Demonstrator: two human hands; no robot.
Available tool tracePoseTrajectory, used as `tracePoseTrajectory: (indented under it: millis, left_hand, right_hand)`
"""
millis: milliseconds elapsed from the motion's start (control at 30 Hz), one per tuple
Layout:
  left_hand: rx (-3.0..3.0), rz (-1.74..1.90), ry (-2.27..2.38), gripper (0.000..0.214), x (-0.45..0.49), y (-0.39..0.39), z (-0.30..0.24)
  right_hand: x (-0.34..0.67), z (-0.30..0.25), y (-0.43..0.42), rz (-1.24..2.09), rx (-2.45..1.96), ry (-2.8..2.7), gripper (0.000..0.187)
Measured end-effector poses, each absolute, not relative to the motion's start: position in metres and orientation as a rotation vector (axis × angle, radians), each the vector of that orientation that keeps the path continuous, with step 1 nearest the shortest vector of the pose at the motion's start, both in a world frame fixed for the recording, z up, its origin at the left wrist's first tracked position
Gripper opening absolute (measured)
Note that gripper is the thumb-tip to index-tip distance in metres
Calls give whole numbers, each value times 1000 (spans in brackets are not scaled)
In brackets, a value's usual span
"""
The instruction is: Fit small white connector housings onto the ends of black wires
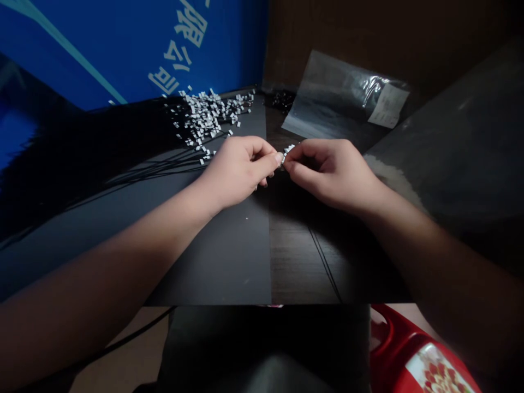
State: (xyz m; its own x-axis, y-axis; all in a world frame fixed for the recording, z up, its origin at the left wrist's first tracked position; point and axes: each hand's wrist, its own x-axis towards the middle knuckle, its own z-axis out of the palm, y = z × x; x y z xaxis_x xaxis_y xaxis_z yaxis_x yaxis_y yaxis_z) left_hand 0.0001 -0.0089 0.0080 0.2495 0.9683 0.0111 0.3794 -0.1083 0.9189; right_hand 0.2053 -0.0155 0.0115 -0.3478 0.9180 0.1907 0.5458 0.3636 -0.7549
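Observation:
My left hand (241,169) and my right hand (327,172) meet over the middle of the dark table (286,256), fingertips touching. Both are closed in a pinch on a small white connector piece (289,149) that shows between them. A thin black wire (323,262) runs from under my right hand toward the near table edge. Behind my left hand lies a pile of several black wires with small white connectors (204,117) on their ends.
A black mat (213,262) covers the table's left half. A clear plastic bag with a white label (347,101) lies at the back right, small black parts (282,101) beside it. A blue board with white characters (123,49) stands at the back left. A red stool (413,355) is below right.

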Motion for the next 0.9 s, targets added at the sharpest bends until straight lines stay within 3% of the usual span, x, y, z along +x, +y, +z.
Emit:
tracePoseTrajectory:
  millis: [367, 900]
  left_hand:
    - [1528, 839, 1260, 14, -1, -8, 8]
    - [1386, 890, 1169, 20, 1, -5, 5]
  right_hand:
    - [208, 10, -12, 967, -1226, -1940, 12]
    - [209, 6, -9, 958, -1228, -1896, 17]
